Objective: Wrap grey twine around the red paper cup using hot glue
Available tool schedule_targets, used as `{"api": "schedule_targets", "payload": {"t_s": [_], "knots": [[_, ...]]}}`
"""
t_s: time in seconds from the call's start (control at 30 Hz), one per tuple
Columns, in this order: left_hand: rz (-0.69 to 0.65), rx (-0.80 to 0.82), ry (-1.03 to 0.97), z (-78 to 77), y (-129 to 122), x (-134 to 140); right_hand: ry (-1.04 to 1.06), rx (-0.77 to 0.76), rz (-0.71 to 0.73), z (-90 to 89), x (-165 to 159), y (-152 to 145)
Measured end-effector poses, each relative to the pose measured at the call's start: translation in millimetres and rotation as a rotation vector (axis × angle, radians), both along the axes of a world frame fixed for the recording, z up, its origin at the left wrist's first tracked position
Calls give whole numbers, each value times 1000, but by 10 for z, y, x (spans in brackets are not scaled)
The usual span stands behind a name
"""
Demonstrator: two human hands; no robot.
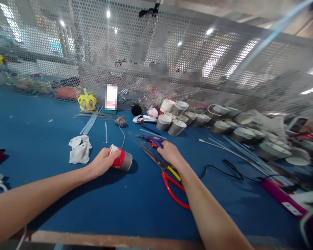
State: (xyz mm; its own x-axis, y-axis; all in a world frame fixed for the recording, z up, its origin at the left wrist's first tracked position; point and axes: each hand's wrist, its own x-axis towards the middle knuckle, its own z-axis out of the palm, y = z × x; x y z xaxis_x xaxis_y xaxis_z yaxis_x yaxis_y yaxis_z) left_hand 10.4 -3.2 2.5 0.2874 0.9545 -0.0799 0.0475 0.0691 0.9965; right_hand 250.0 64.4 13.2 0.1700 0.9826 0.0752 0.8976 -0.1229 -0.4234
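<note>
My left hand (104, 161) is closed around a paper cup (125, 160) tilted on its side, its white rim toward my palm. Red and grey yarn wraps the cup, and a grey strand runs up to a small ball of grey yarn (120, 121). Fingers of my right hand (170, 152) close on the handle of a blue glue gun (150, 139) with a red trigger, its nozzle pointing left. Just below the gun lie red-handled scissors (169, 187), and a yellow-handled tool (174, 172) beside them is partly hidden by my right wrist.
Several grey-wrapped cups (177, 127) crowd the back and right of the blue table (99, 208). Glue sticks (92, 119) and crumpled white material (80, 149) lie left. A lit phone (111, 97) leans against the perforated metal screen (135, 45). A black cable (233, 170) and purple power strip (283, 198) are right.
</note>
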Motion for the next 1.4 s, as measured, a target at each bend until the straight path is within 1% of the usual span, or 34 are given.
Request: {"api": "schedule_targets", "payload": {"t_s": [0.13,0.23,0.4,0.5,0.53,0.6,0.7,0.8,0.93,1.1,1.23,1.4], "knots": [[3,55,37,-6,6,-26,182,47,-41,104,-2,-21],[25,93,77,-5,12,-48,370,62,-1,236,-43,-116],[36,140,84,-26,45,-67,617,-1,149,477,-167,-353],[42,172,132,-30,68,-70,776,-119,315,592,-266,-488],[41,176,148,-28,73,-71,799,-151,364,620,-299,-528],[33,177,168,-23,79,-72,780,-169,430,655,-356,-598],[21,170,170,-27,82,-78,699,-122,467,641,-394,-689],[12,159,165,-40,88,-85,586,-116,450,577,-382,-776],[7,154,161,-43,95,-87,451,-177,429,521,-373,-882],[35,136,165,-57,105,-83,368,-218,353,529,-449,-937],[23,131,159,-63,106,-88,332,-214,335,559,-511,-944],[9,114,158,-25,100,-81,310,-223,319,579,-538,-958]]}}
